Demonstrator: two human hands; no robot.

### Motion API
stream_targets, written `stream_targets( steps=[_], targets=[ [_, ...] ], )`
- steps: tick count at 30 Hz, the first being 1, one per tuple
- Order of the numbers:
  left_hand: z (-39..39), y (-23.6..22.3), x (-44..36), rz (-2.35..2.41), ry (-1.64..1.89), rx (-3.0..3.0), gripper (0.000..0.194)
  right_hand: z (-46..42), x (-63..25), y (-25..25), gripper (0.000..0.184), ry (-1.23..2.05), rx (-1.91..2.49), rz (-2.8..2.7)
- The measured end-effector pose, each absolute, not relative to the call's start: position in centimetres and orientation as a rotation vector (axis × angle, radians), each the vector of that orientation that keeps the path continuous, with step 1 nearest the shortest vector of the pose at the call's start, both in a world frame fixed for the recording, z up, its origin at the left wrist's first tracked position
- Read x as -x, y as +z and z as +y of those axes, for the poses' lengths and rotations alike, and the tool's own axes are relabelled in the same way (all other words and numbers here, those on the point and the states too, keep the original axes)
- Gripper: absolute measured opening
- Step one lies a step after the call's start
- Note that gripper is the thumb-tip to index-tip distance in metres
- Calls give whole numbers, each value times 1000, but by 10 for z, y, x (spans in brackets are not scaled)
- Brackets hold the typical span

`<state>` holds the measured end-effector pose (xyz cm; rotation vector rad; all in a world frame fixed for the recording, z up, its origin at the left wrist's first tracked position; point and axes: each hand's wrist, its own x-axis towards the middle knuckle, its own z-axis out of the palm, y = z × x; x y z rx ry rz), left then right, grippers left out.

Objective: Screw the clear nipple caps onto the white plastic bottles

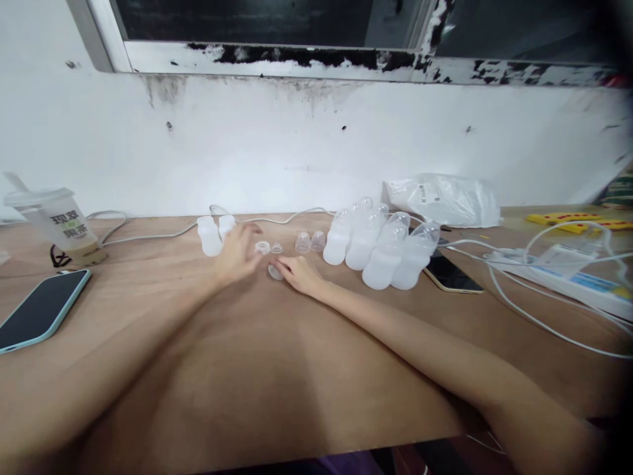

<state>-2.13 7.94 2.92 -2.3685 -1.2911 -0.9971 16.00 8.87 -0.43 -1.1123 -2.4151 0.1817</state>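
Observation:
My left hand (238, 256) is raised beside two white baby bottles (210, 237) without caps, its fingers apart and slightly blurred. A white bottle ring (262, 247) and a clear bottle nipple (277, 249) lie just right of its fingertips. Low on the table, my right hand (302, 274) has its fingers closed at the edge of a small clear cap (275, 272), partly hidden by them. Two clear dome caps (303, 243) stand behind that hand. To its right are several white baby bottles (380, 264) with clear dome caps on.
On the left are a drink cup (66, 227) with a straw and a phone (44, 309). A second phone (452, 272), a plastic bag (445, 200), a power strip (568, 274) and loose white cables lie right. A wall (257, 152) closes the table's back.

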Motion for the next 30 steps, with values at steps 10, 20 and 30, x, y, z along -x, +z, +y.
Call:
stream_targets(
  steps=[10,20,30],
  targets=[
    [78,-10,-4,-1652,-987,2676,43,100,-145,-4,18,403,902,-2384],
    [82,-4,16,-1641,-403,2334,26,117,-159,-9,26,165,1361,-2068],
    [97,-6,12,-1677,-300,2192,32,135,-159,-7,31,-52,1733,-2131]
  ],
)
